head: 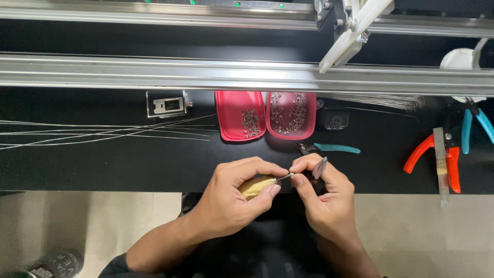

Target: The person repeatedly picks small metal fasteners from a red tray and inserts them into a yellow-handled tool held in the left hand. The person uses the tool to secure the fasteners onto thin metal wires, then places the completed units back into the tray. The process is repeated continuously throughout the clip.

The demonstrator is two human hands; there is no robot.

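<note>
Beyond hands [278,193]: pink trays [265,115], teal cutters [329,149].

Your black bench [103,164] carries two pink trays [265,115] of small metal parts. Left of them lie a metal latch plate [166,104] and thin wires [103,131]; right, teal-handled snips [329,149] and orange-handled pliers [437,159].
</note>
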